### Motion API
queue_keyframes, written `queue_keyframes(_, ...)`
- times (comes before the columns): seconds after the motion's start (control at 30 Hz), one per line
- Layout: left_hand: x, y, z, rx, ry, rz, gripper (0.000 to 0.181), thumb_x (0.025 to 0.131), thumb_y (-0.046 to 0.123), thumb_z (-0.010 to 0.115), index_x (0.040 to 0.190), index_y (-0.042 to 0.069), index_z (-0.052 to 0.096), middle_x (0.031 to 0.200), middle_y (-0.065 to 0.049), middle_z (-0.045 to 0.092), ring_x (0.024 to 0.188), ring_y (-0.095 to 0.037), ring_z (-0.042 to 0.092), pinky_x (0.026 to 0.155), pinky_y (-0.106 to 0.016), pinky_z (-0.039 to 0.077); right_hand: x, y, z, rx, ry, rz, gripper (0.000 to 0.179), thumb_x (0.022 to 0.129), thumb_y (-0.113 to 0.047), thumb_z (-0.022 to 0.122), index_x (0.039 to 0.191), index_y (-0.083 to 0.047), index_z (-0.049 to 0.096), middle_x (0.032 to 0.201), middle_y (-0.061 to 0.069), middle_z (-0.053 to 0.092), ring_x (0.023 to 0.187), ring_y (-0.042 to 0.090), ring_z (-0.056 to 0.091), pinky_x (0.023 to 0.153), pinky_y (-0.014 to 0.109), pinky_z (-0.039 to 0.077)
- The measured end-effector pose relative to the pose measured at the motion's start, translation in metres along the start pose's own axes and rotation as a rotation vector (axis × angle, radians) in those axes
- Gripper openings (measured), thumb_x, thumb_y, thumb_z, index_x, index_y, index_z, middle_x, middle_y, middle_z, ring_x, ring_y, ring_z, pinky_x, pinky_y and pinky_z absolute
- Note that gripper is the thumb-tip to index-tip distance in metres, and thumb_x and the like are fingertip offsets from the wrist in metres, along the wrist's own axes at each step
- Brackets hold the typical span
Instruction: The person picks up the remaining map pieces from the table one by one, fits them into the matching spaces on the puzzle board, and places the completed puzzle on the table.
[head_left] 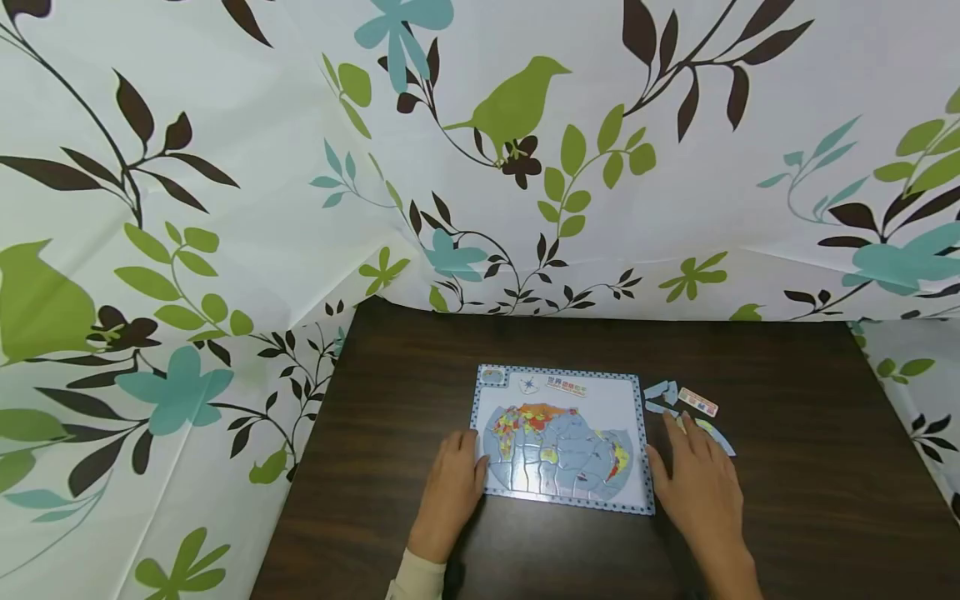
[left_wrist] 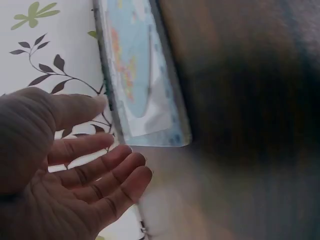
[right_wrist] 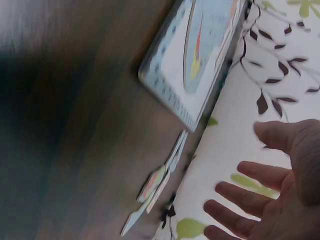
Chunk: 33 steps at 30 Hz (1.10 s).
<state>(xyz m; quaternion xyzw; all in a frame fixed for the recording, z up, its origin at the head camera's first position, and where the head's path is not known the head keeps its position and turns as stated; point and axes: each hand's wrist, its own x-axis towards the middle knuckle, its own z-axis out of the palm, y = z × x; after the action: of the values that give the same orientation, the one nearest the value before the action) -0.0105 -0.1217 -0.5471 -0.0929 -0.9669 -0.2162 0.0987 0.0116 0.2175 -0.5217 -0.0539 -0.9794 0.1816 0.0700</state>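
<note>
A world map jigsaw puzzle [head_left: 607, 398] lies flat on the dark table, its blue dotted border framing a white panel and an oval map. Beside its left edge is my left hand [head_left: 450, 487], thumb and fingertips close to the border. In the left wrist view that hand's fingers [left_wrist: 122, 187] are relaxed and slightly bent, near a corner of the board. My right hand [head_left: 701, 492] hovers at the board's right side, its fingertips overlapping several loose puzzle pieces [head_left: 660, 389]. The right wrist view shows its fingers [right_wrist: 240, 197] spread and holding nothing.
A small rectangular piece with coloured squares [head_left: 697, 402] lies among the loose pieces, right of the board. The dark brown table [head_left: 390, 392] meets a white cloth [head_left: 480, 200] printed with birds, leaves and flowers, which hangs behind and to the left.
</note>
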Motion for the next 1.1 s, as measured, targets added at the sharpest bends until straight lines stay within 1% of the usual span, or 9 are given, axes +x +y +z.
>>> queue_keyframes(0.1, -0.001, -0.005, 0.008, -0.039, 0.004, -0.054, 0.038, 0.088, 0.007, 0.084, 0.118, -0.007, 0.065, 0.103, -0.02, 0.064, 0.093, -0.035, 0.067, 0.077, -0.055, 0.058, 0.007, 0.011, -0.003, 0.018, -0.001, 0.059, 0.06, 0.1, -0.024, 0.073, 0.15, 0.002, 0.055, 0.146, 0.039, 0.057, 0.125, 0.063, 0.054, 0.098, 0.076, 0.044)
queue_keyframes(0.2, 0.001, -0.005, 0.009, -0.077, -0.035, -0.156, 0.041, 0.086, 0.003, 0.085, 0.118, -0.01, 0.064, 0.105, -0.024, 0.064, 0.094, -0.038, 0.067, 0.079, -0.058, 0.059, 0.017, 0.026, -0.005, 0.065, -0.02, 0.118, 0.053, 0.1, -0.02, 0.072, 0.144, 0.007, 0.058, 0.135, 0.042, 0.061, 0.115, 0.064, 0.059, 0.089, 0.076, 0.049)
queue_keyframes(0.3, 0.002, -0.008, 0.012, -0.099, -0.065, -0.257, 0.04, 0.088, 0.002, 0.084, 0.118, -0.01, 0.062, 0.109, -0.027, 0.064, 0.099, -0.041, 0.068, 0.085, -0.056, 0.06, 0.029, 0.043, -0.007, 0.145, -0.074, 0.211, 0.05, 0.104, -0.018, 0.067, 0.145, 0.008, 0.056, 0.133, 0.041, 0.061, 0.114, 0.061, 0.061, 0.085, 0.073, 0.05)
queue_keyframes(0.4, 0.003, -0.009, 0.015, -0.098, -0.085, -0.307, 0.036, 0.09, 0.003, 0.083, 0.116, -0.01, 0.063, 0.109, -0.025, 0.063, 0.099, -0.039, 0.068, 0.087, -0.054, 0.06, 0.04, 0.063, -0.012, 0.211, -0.12, 0.307, 0.05, 0.107, -0.019, 0.062, 0.148, 0.007, 0.053, 0.137, 0.038, 0.061, 0.116, 0.057, 0.061, 0.084, 0.068, 0.05)
queue_keyframes(0.5, 0.003, -0.009, 0.017, -0.108, -0.106, -0.329, 0.033, 0.092, 0.005, 0.081, 0.116, -0.01, 0.063, 0.106, -0.023, 0.063, 0.096, -0.035, 0.069, 0.083, -0.051, 0.062, 0.049, 0.08, -0.016, 0.235, -0.129, 0.356, 0.049, 0.108, -0.021, 0.061, 0.149, 0.006, 0.053, 0.14, 0.035, 0.061, 0.116, 0.053, 0.061, 0.082, 0.061, 0.05)
queue_keyframes(0.67, 0.006, -0.01, 0.019, -0.147, -0.103, -0.353, 0.023, 0.095, 0.003, 0.078, 0.11, -0.007, 0.066, 0.101, -0.02, 0.065, 0.09, -0.034, 0.071, 0.075, -0.048, 0.063, 0.067, 0.095, -0.018, 0.271, -0.115, 0.363, 0.045, 0.109, -0.022, 0.062, 0.144, 0.005, 0.059, 0.136, 0.033, 0.066, 0.111, 0.047, 0.064, 0.074, 0.043, 0.049)
queue_keyframes(0.77, 0.008, -0.011, 0.02, -0.138, -0.091, -0.36, 0.017, 0.094, 0.002, 0.078, 0.105, -0.006, 0.066, 0.098, -0.019, 0.066, 0.087, -0.036, 0.072, 0.073, -0.05, 0.062, 0.077, 0.099, -0.016, 0.278, -0.119, 0.354, 0.045, 0.107, -0.023, 0.065, 0.142, 0.005, 0.061, 0.134, 0.032, 0.067, 0.112, 0.047, 0.065, 0.074, 0.042, 0.05)
queue_keyframes(0.97, 0.008, -0.011, 0.02, -0.118, -0.067, -0.353, 0.015, 0.094, 0.002, 0.078, 0.1, -0.005, 0.067, 0.094, -0.019, 0.067, 0.084, -0.038, 0.073, 0.07, -0.051, 0.061, 0.089, 0.1, -0.013, 0.288, -0.163, 0.388, 0.048, 0.105, -0.024, 0.068, 0.142, 0.007, 0.061, 0.137, 0.033, 0.065, 0.116, 0.048, 0.063, 0.085, 0.055, 0.053)
queue_keyframes(1.1, 0.009, -0.009, 0.021, -0.12, -0.083, -0.383, 0.016, 0.095, 0.004, 0.077, 0.103, -0.006, 0.067, 0.096, -0.02, 0.069, 0.086, -0.035, 0.073, 0.069, -0.049, 0.062, 0.092, 0.104, -0.01, 0.287, -0.189, 0.376, 0.049, 0.105, -0.024, 0.068, 0.142, 0.008, 0.06, 0.14, 0.036, 0.062, 0.123, 0.052, 0.061, 0.099, 0.068, 0.048)
